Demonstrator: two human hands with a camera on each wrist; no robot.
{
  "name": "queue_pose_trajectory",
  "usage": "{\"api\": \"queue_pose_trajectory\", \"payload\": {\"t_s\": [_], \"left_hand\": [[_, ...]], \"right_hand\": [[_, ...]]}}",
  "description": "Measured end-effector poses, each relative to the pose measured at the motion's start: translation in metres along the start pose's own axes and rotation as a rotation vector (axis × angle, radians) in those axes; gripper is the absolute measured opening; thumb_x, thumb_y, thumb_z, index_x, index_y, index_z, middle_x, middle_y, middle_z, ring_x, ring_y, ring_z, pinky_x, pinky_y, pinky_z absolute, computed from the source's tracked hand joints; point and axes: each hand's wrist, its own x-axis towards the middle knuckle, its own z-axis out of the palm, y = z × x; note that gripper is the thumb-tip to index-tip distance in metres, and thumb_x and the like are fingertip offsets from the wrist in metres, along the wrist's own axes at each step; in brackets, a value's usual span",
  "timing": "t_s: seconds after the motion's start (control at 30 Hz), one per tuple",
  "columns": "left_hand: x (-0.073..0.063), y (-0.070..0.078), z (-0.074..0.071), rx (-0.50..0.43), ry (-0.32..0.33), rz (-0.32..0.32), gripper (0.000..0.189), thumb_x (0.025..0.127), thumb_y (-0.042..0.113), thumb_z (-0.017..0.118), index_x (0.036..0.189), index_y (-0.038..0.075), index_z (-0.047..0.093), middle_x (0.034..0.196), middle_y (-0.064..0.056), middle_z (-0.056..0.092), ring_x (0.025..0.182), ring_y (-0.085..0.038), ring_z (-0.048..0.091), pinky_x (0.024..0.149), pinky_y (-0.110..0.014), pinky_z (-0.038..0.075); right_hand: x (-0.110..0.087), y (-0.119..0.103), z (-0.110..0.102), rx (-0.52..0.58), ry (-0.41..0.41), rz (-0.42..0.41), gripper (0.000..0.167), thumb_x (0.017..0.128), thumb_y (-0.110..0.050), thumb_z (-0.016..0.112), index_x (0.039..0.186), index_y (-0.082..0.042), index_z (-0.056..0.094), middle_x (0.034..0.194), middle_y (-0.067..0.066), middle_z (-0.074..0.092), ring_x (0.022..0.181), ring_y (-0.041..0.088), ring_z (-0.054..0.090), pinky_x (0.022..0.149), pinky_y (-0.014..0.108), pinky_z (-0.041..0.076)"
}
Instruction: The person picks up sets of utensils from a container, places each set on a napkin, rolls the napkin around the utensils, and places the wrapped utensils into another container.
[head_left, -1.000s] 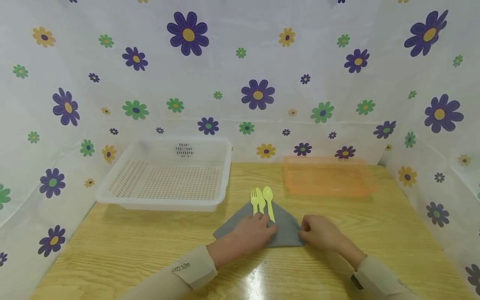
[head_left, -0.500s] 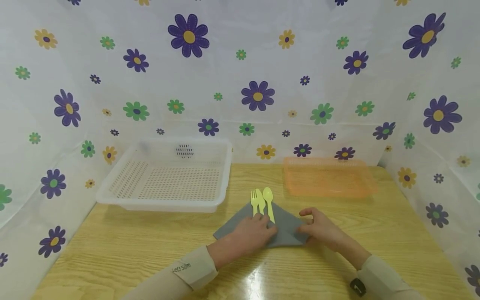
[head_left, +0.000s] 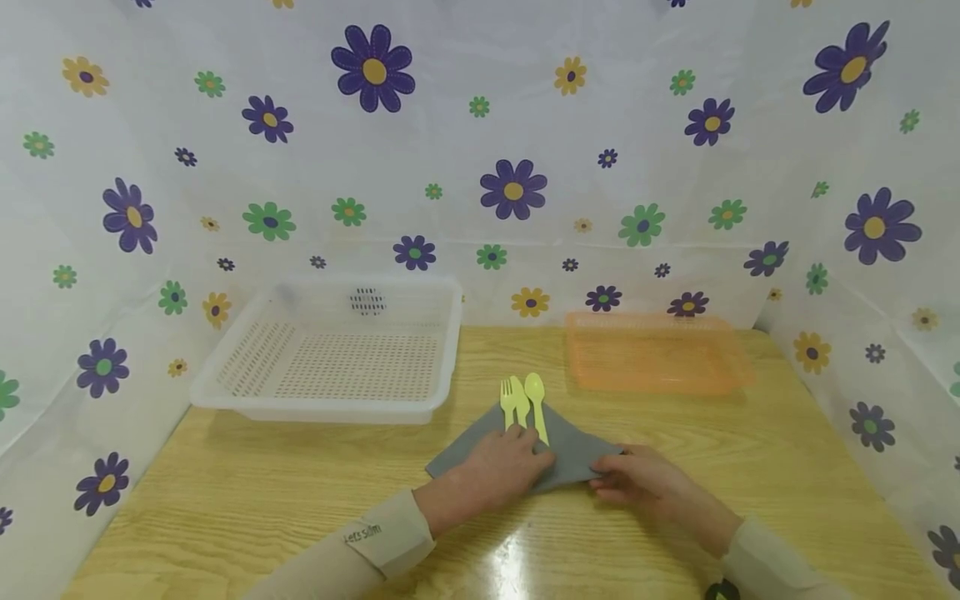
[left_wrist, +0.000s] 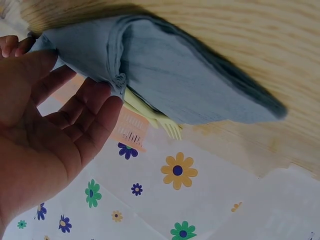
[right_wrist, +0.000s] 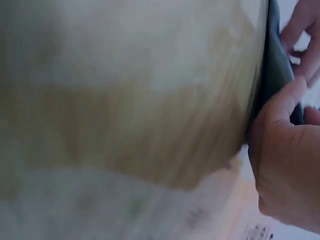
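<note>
A grey cloth napkin (head_left: 472,443), folded to a point at each side, lies on the wooden table. Out of its top edge stick a yellow-green fork (head_left: 507,402), a knife (head_left: 520,400) and a spoon (head_left: 535,390); their lower ends are hidden in the fold. My left hand (head_left: 501,468) holds the fold down over the handles, its fingertips at the fold's edge in the left wrist view, where the napkin (left_wrist: 185,75) fills the upper part. With thumb and fingers my right hand (head_left: 648,483) pinches the right corner, lifted a little.
A white perforated basket (head_left: 337,406) stands at the back left of the table (head_left: 300,517). At the back right is an orange basket (head_left: 652,382). A flowered white sheet (head_left: 442,125) closes off the back and both sides.
My right hand loosened its fingers, then took the napkin's right corner between thumb and fingers and raised it slightly. The left hand and the cutlery stay in place.
</note>
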Motion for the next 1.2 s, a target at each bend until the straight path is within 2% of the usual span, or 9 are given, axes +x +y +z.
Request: {"api": "queue_pose_trajectory", "payload": {"t_s": [0.1,0.17,0.33,0.43,0.67,0.83,0.93,1.1,1.2], "left_hand": [[0.000,-0.001,0.000,0.010,-0.010,0.004,0.025,0.099,0.023,0.059,0.124,0.028,0.058,0.112,-0.001,0.059,0.094,-0.017,0.058,0.066,-0.026,0.053],[0.000,-0.002,0.000,0.018,-0.017,0.007,0.028,0.098,0.022,0.062,0.126,0.028,0.057,0.113,-0.001,0.059,0.095,-0.016,0.059,0.067,-0.026,0.053],[-0.001,-0.004,0.001,0.029,-0.006,0.007,0.034,0.096,0.021,0.065,0.128,0.024,0.056,0.114,0.000,0.059,0.093,-0.015,0.059,0.068,-0.024,0.053],[-0.001,-0.005,0.002,0.031,0.005,0.008,0.033,0.094,0.022,0.067,0.126,0.022,0.057,0.112,0.000,0.058,0.090,-0.015,0.058,0.066,-0.023,0.052],[0.001,-0.005,0.003,0.037,-0.004,0.021,0.034,0.093,0.021,0.069,0.125,0.020,0.056,0.112,0.000,0.058,0.091,-0.014,0.057,0.066,-0.022,0.051],[0.002,-0.006,0.003,0.010,0.009,0.017,0.032,0.094,0.019,0.068,0.125,0.021,0.058,0.111,-0.001,0.058,0.092,-0.015,0.057,0.066,-0.023,0.052],[0.002,-0.006,0.003,0.002,0.000,0.010,0.033,0.095,0.019,0.066,0.127,0.021,0.058,0.113,-0.001,0.057,0.094,-0.015,0.057,0.067,-0.023,0.052],[0.002,-0.007,0.001,-0.013,-0.039,0.004,0.035,0.096,0.019,0.066,0.130,0.022,0.057,0.116,-0.001,0.057,0.097,-0.015,0.057,0.068,-0.023,0.053],[0.002,-0.007,0.000,-0.022,-0.045,0.002,0.034,0.096,0.018,0.066,0.128,0.022,0.058,0.115,-0.001,0.057,0.096,-0.015,0.057,0.065,-0.023,0.052]], "right_hand": [[-0.003,0.003,0.008,0.103,-0.030,-0.006,0.011,0.096,-0.004,0.055,0.106,0.000,0.051,0.085,0.004,0.068,0.080,0.012,0.068,0.076,0.025,0.057],[-0.004,0.005,0.014,0.096,-0.022,-0.033,0.008,0.096,-0.003,0.055,0.103,0.000,0.054,0.085,0.004,0.068,0.080,0.012,0.068,0.077,0.025,0.057],[-0.003,0.008,0.032,-0.060,0.076,-0.079,0.015,0.093,-0.005,0.063,0.101,0.007,0.059,0.079,0.006,0.069,0.072,0.012,0.069,0.072,0.026,0.059],[-0.002,0.010,0.040,-0.119,0.128,-0.103,0.022,0.092,-0.006,0.064,0.103,0.012,0.057,0.077,0.008,0.070,0.069,0.013,0.070,0.071,0.028,0.059],[-0.002,0.014,0.052,-0.089,0.205,-0.136,0.036,0.092,-0.004,0.063,0.117,0.017,0.048,0.082,0.012,0.072,0.073,0.016,0.071,0.073,0.030,0.059],[-0.004,0.015,0.058,-0.050,0.237,-0.147,0.036,0.092,-0.002,0.062,0.119,0.019,0.051,0.085,0.007,0.069,0.076,0.013,0.068,0.074,0.027,0.058],[-0.003,0.014,0.062,-0.039,0.266,-0.138,0.031,0.093,-0.006,0.063,0.115,0.015,0.056,0.084,0.005,0.066,0.075,0.012,0.065,0.072,0.026,0.057],[0.002,0.014,0.070,-0.102,0.310,-0.131,0.022,0.097,-0.011,0.060,0.102,0.009,0.057,0.070,0.006,0.063,0.061,0.012,0.063,0.062,0.027,0.056],[0.003,0.016,0.073,-0.157,0.325,-0.144,0.021,0.099,-0.012,0.054,0.104,0.009,0.056,0.069,0.009,0.061,0.058,0.014,0.061,0.057,0.029,0.056]]}}
